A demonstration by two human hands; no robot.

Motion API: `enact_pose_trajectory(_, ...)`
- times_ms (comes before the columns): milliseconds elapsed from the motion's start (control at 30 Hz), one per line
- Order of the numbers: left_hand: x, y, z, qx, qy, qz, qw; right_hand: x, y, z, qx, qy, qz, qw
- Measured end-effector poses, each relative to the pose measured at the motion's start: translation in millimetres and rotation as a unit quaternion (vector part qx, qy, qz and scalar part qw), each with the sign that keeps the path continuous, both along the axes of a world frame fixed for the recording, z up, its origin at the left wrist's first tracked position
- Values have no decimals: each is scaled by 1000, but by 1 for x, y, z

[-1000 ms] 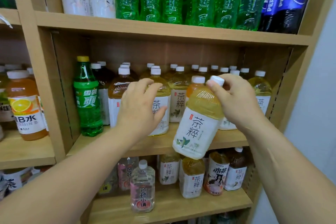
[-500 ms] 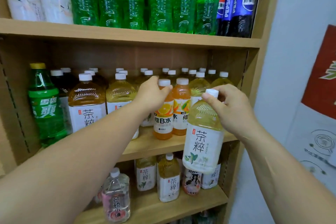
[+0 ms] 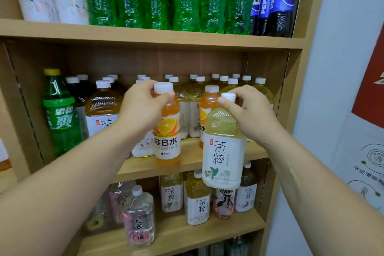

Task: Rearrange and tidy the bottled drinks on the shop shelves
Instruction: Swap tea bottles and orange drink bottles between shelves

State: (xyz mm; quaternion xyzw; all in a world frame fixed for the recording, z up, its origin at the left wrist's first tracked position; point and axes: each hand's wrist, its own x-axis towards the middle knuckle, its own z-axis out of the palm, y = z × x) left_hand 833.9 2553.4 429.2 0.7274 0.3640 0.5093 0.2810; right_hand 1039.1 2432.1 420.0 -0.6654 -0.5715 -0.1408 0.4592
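My left hand (image 3: 141, 108) grips the neck of an orange vitamin drink bottle (image 3: 168, 131) just under its white cap; the bottle's base is at the front edge of the middle shelf (image 3: 187, 164). My right hand (image 3: 247, 114) holds a pale yellow tea bottle (image 3: 223, 149) by its neck, hanging in the air in front of that shelf's edge. A second orange bottle (image 3: 207, 110) stands on the shelf between the two. Behind them stand several rows of white-capped tea bottles (image 3: 104, 108).
A green soda bottle (image 3: 60, 114) stands at the middle shelf's left end. The top shelf holds green soda bottles (image 3: 187, 0) and Pepsi bottles (image 3: 276, 2). The lower shelf (image 3: 166, 241) carries tea bottles and clear bottles (image 3: 139, 218). A white wall (image 3: 342, 68) lies to the right.
My left hand went from the front tea bottles to the orange bottle, took its neck and pulled it forward. My right hand keeps the tea bottle; the view shifted right.
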Motion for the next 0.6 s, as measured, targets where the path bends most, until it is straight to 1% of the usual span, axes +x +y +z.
enact_pose_trajectory(167,-47,-10,-6,-8,-4,11,1000,-23,39,16,9,-32,26,999)
enact_pose_trajectory(267,-67,-11,-14,-16,-10,26,999,-32,64,25,-8,-55,30,998)
enact_pose_trajectory(367,-85,-9,-21,-12,-5,40,999,-39,88,31,-52,-85,33,994)
enact_pose_trajectory(433,-91,-5,-23,-12,1,43,999,-37,100,34,-85,-97,12,992)
enact_pose_trajectory(533,-97,-1,-22,-24,-3,44,999,-32,113,41,-122,-88,-20,988)
enact_pose_trajectory(600,-98,3,-22,-29,-7,39,999,-29,119,45,-149,-80,-23,985)
